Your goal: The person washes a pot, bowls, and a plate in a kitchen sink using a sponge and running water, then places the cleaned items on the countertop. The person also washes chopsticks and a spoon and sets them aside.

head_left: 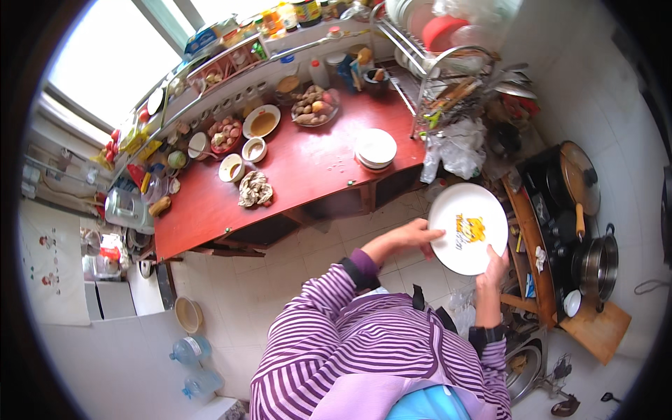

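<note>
A white plate [448,210] with an orange cartoon print in its middle is held out in front of me, over the floor between the red table and the stove counter. My left hand [414,236] grips its left rim, thumb on top and fingers mostly underneath. At the lower right rim my right hand [494,268] holds the plate too, thumb on its face. A stack of white plates [376,147] sits near the red table's front edge, beyond the plate in my hands.
The red table [189,217] also bears bowls, a crumpled cloth [255,189] and a basket of potatoes [314,105]. A dish rack [427,77] stands at its right end. Farther right are a lidded pan [579,178] and a steel pot [596,264]. Water bottles [190,349] stand on the floor.
</note>
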Demonstrator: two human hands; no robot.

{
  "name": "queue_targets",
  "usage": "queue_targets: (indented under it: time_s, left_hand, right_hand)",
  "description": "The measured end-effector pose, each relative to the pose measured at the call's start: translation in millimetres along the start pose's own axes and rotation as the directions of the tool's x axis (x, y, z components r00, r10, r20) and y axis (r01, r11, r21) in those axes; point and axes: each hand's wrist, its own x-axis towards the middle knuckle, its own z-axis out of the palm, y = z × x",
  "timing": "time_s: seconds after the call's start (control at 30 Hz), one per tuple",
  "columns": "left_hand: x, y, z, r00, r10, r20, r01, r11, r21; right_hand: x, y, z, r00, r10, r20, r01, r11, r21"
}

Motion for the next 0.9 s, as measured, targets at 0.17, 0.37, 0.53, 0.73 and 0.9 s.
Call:
queue_targets:
  time_s: [0.17,0.37,0.53,0.73,0.9]
  left_hand:
    - [-50,-42,-110,0.97,0.018,-0.242,-0.097,0.942,-0.321]
    - [-90,-106,-201,0.794,-0.039,-0.607,-0.246,0.893,-0.378]
    - [-80,-160,-260,0.617,-0.186,-0.765,-0.312,0.835,-0.454]
    - [-45,-201,-295,0.556,-0.354,-0.752,-0.423,0.659,-0.622]
    - [-26,-248,-328,0.612,-0.324,-0.721,-0.478,0.575,-0.664]
  right_hand:
    - [-3,33,122,0.892,0.133,0.432,-0.106,0.991,-0.086]
    - [-5,14,135,0.883,0.148,0.446,-0.042,0.971,-0.237]
    - [3,-5,105,0.96,0.131,0.246,-0.064,0.963,-0.262]
    - [0,-23,72,0.994,0.058,0.088,-0.034,0.966,-0.257]
    - [-2,-30,50,0.999,0.028,0.017,-0.024,0.976,-0.216]
